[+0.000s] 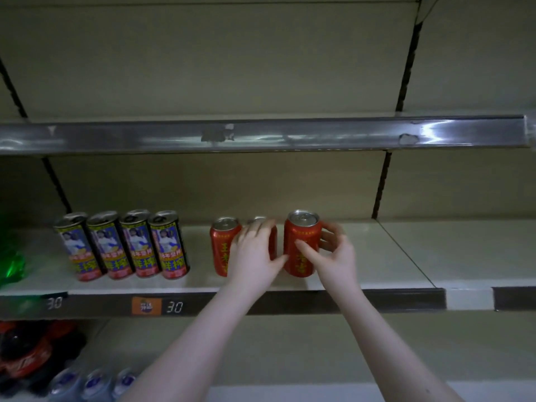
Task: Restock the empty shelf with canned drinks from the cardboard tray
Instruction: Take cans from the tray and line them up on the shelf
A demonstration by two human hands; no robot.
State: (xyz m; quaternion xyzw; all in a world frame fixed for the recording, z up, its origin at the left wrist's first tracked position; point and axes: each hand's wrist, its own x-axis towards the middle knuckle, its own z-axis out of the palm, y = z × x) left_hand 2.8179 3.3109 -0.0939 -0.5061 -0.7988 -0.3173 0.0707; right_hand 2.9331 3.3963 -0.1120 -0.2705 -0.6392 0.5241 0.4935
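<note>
Three red cans stand on the middle shelf [362,256]. My right hand [333,253] grips the rightmost red can [300,242], thumb across its front and fingers curled behind it. My left hand [255,250] covers the middle red can [272,242], fingers wrapped over its top and thumb against its right side; only its rim and a strip of its side show. The left red can [222,245] stands free beside my left hand. The cardboard tray is out of view.
Several tall blue-and-yellow cans [121,245] line the shelf to the left. A green bottle [11,262] sits at the far left. The upper shelf [261,134] overhangs above. Dark cola bottles [26,358] and silver-topped cans [92,384] fill the lower shelf.
</note>
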